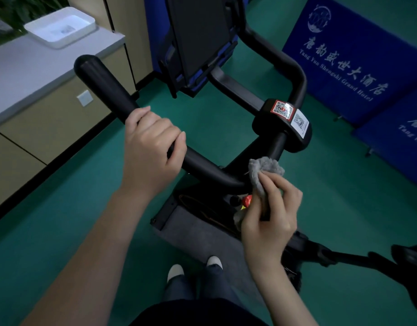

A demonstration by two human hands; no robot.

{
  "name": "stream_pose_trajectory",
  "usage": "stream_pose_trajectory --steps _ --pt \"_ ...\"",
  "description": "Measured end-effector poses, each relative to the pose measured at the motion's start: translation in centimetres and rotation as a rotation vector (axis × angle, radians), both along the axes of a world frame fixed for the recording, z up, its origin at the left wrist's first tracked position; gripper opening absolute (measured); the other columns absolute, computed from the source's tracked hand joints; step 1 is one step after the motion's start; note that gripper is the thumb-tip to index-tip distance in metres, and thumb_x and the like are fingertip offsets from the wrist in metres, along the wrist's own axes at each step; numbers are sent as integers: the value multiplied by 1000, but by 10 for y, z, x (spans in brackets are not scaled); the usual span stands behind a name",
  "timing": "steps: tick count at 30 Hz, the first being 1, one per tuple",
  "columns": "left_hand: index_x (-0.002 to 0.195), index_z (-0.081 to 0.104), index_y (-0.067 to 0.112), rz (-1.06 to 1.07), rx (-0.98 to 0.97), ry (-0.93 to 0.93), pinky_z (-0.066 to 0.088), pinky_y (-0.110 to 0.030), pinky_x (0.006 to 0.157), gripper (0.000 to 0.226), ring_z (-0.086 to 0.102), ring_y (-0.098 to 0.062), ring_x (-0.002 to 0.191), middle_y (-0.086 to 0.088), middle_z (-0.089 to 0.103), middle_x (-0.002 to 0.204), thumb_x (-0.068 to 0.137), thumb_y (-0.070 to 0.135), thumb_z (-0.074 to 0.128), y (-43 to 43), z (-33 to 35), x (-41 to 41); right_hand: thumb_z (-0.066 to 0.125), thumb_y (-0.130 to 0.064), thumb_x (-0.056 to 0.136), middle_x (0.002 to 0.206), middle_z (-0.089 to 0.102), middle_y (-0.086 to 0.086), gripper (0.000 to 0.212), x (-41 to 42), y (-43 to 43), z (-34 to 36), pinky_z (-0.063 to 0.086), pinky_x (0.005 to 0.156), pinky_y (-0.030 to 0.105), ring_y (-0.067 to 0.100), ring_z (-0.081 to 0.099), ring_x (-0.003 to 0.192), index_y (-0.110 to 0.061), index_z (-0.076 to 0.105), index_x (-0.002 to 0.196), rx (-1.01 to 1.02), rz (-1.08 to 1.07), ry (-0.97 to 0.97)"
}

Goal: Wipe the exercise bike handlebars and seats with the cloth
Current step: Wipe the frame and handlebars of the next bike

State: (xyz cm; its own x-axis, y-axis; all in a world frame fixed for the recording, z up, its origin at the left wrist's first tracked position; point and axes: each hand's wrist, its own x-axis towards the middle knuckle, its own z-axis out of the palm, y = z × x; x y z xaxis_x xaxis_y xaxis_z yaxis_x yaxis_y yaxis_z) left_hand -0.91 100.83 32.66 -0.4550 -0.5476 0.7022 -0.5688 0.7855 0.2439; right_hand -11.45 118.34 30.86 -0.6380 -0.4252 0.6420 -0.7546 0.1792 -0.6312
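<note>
The black handlebar (104,83) of the exercise bike curves from upper left down to the centre stem and loops back round on the right. My left hand (151,149) grips the left bar around its middle, fingers curled over it. My right hand (271,212) holds a crumpled grey cloth (265,170) and presses it against the bar's lower bend beside the stem. Part of the black seat (410,257) shows at the right edge.
A grey counter (38,74) with a white tray (60,27) runs along the left. The bike's dark screen (198,31) stands ahead. Blue hotel banners (344,60) line the right. Green floor, a grey mat (195,231) and my shoes lie below.
</note>
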Motion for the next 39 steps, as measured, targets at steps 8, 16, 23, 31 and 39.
stream_pose_trajectory --steps 8,16,23,31,39 --pt "62 57 8 -16 3 0 24 -29 104 33 54 -25 72 -3 58 62 92 15 47 -1 -2 1 59 8 86 105 52 11 23 19 -7 -7 45 91 27 21 54 98 5 65 109 -120 -68 -132" --pt "61 55 7 1 3 9 24 -29 104 34 52 -25 72 -4 57 62 93 14 46 1 -1 1 55 -2 89 102 51 16 20 28 -5 -9 38 93 15 5 48 101 6 60 107 -136 -115 -267" --pt "62 56 6 42 15 -25 20 -25 104 36 52 -24 72 -3 58 63 94 15 43 3 -1 0 54 -2 89 102 53 17 20 20 3 -9 36 93 14 -4 45 103 6 59 106 -131 -44 -281" --pt "63 58 8 11 22 -42 22 -27 104 38 54 -23 74 -3 60 64 96 19 45 2 2 3 55 6 89 104 49 8 18 26 -5 -14 37 93 18 5 47 102 4 57 107 -169 -110 -289" --pt "88 70 12 -205 6 -211 29 -35 93 37 61 -22 79 2 69 79 101 28 39 -10 18 20 51 1 92 104 46 6 16 50 -38 -19 38 94 24 19 47 102 0 52 108 -306 -381 -324"
